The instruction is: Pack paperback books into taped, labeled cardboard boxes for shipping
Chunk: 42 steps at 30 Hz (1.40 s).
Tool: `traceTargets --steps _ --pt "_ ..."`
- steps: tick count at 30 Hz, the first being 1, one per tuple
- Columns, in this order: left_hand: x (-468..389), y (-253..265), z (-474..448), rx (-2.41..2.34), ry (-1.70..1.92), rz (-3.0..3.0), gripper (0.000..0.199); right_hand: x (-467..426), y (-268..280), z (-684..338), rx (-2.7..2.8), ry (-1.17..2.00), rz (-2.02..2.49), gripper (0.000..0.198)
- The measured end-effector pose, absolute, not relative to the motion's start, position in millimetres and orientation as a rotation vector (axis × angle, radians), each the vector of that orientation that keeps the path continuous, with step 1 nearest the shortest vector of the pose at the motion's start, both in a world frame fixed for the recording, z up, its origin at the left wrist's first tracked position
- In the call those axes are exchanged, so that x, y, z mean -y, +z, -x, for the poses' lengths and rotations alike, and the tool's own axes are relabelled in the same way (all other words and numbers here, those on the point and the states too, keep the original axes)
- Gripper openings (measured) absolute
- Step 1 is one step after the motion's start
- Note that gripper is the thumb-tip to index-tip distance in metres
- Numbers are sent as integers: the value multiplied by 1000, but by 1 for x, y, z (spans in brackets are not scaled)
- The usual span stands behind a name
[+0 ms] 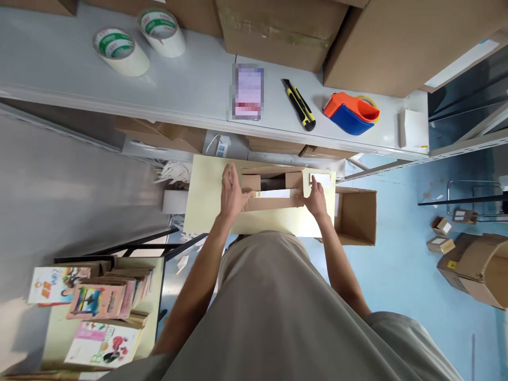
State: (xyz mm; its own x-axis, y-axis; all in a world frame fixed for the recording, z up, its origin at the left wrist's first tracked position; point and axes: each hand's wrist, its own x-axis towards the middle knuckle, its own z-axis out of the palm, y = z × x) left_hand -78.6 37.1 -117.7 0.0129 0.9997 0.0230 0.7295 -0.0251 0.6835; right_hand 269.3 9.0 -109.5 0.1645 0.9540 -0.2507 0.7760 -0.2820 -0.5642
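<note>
— What are the hands on?

— A small cardboard box (272, 191), lying on the pale yellow counter (206, 203) straight ahead of the person. The left hand (231, 193) lies flat with fingers spread over the box's left end; its grip is wide, pressing rather than clasping. The right hand (316, 198) sits at the box's right end, fingers bent down on the flap, the grip narrow and touching the cardboard (whether it pinches anything I cannot tell).

— Anything on the box?

— A white strip (273, 194) runs across its top between the two hands, and a white label (321, 180) lies just beyond the right hand's fingertips.

— And further out?

— To the right of the right hand stands an open carton (357, 214). Beyond both hands, on the grey shelf (190, 90), are a yellow-and-black utility knife (299, 104), an orange and blue tape dispenser (351, 112) and two tape rolls (121, 51). Down left of the left hand, picture books (97, 301) are stacked.
</note>
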Motion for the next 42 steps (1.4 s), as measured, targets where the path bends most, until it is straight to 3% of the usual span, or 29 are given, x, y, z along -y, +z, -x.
traceTargets --steps 3,6,8,10,16,37,42 --pt "-55 -119 87 -1666 598 -1902 81 -25 -115 -273 1661 936 2012 109" --pt "-48 -123 92 -1664 560 -1885 35 -25 -123 -276 1661 1035 1844 84" --pt "-36 -127 92 -1702 621 -1768 25 -16 -131 -276 1575 1111 1784 62" --pt "-22 -131 87 -1733 717 -1577 25 -5 -139 -273 1416 1152 1762 52" --pt "-4 -133 69 -1866 894 -1146 27 26 -143 -258 1057 1149 1764 64" --pt "-10 -157 43 -1797 983 -871 44 54 -143 -257 674 1082 1818 67" --pt "-8 -142 46 -1833 921 -1120 32 55 -137 -257 773 1093 1830 57"
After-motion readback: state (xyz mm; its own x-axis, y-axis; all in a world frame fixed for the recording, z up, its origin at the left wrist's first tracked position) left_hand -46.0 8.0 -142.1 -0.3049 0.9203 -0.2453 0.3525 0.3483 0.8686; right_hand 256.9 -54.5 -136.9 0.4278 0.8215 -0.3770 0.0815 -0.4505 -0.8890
